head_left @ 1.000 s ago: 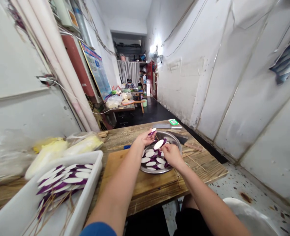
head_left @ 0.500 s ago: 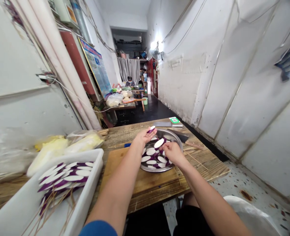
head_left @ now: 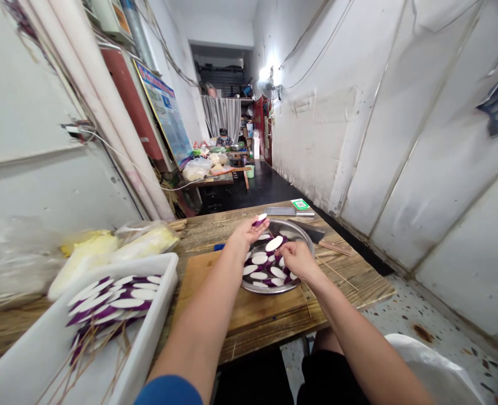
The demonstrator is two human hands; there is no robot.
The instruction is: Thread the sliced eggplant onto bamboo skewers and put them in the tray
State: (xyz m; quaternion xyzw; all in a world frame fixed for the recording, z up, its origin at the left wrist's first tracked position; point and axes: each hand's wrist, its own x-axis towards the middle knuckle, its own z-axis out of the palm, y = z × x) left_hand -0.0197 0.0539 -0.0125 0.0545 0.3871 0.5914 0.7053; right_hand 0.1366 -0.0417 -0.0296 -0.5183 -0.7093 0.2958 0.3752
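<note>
My left hand [head_left: 249, 229] is closed on a purple-skinned eggplant slice [head_left: 261, 220], holding it above the far left rim of a round metal bowl [head_left: 310, 239]. Over the bowl, my right hand [head_left: 294, 257] is pinched around a thin skewer, mostly hidden by the fingers. Another eggplant slice [head_left: 274, 243], white face up, sits at the skewer's front part, just beyond the right fingertips. Several loose eggplant slices [head_left: 259, 259] lie in the bowl below both hands.
A white tray [head_left: 171, 275] at left holds skewered eggplant slices [head_left: 126, 304]. The bowl overlaps a cutting board [head_left: 202, 287]. Beyond it lie a cleaver [head_left: 280, 211] and a wooden-handled knife [head_left: 335, 247]. Loose skewers [head_left: 337, 273] rest at right. Plastic bags [head_left: 143, 244] stand behind the tray.
Both hands stay almost in place over the bowl, with the same slice in the left. The view has shifted very slightly.
</note>
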